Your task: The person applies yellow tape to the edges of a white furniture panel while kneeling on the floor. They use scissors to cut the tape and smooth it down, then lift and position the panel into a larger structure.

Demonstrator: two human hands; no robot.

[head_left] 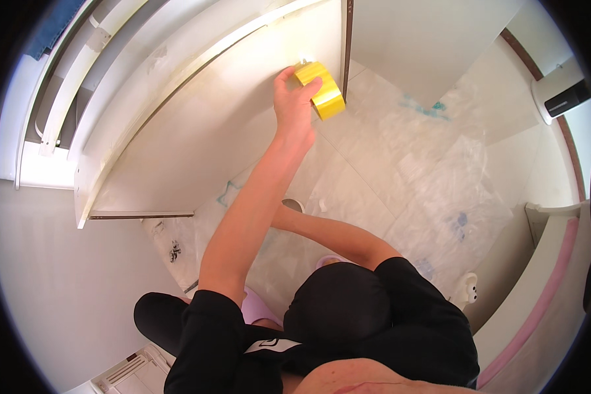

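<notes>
My left arm reaches forward, and my left hand (pixel 294 108) grips a wide roll of shiny yellow tape (pixel 329 100) with the thumb pressed on its outer side. The roll is tilted, close to the face of a large white panel (pixel 236 85) near that panel's far right edge. My right forearm (pixel 335 233) crosses leftward beneath the left one. Its hand is hidden behind the left forearm, so I cannot see its fingers. Beside that crossing, a small greyish oval (pixel 293 205) shows, too covered to name.
Crumpled clear plastic sheeting (pixel 440 190) covers much of the pale tiled floor. White slatted rails (pixel 79 72) stand at the far left, and a blue cloth (pixel 56 26) hangs there. A white curved piece with a pink strip (pixel 538 299) lies at right. A small black object (pixel 175 251) is left of my arms.
</notes>
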